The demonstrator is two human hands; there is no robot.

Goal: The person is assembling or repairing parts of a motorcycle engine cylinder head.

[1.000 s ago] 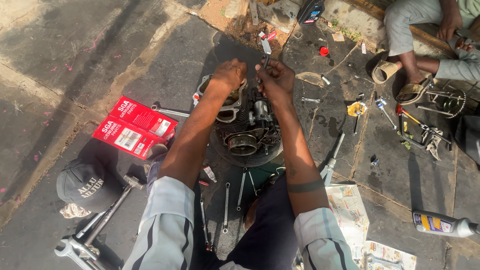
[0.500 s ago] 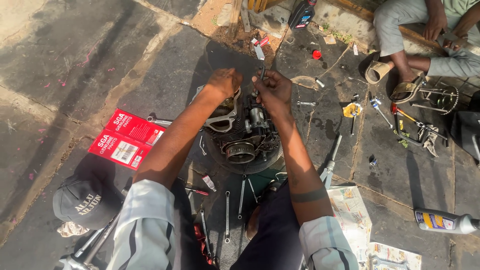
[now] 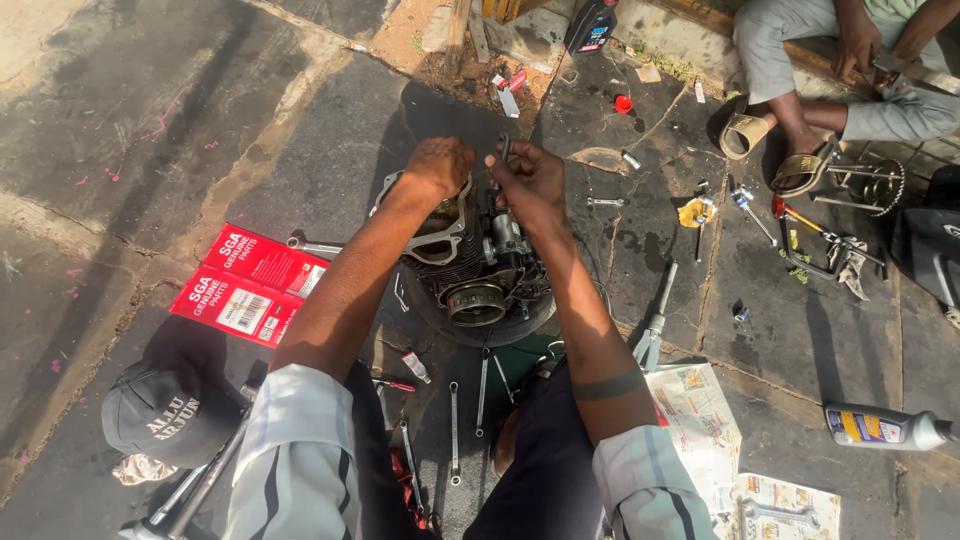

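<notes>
Hands work on a small engine (image 3: 480, 265) that sits on the ground in front of the person. Left hand (image 3: 438, 165) is closed on the engine's top edge, over a metal gasket (image 3: 440, 240). Right hand (image 3: 530, 178) pinches a thin dark tool (image 3: 503, 150) just above the engine. This looks like taking parts off; next comes careful turning. Farther left lie red boxes (image 3: 250, 285); spanners (image 3: 455, 430) lie close to the knees.

an outdoor roadside repair spot: engine (image 3: 480, 265), wrenches (image 3: 454, 430) and oil bottle (image 3: 885, 427) on pavement (image 3: 150, 110).
</notes>
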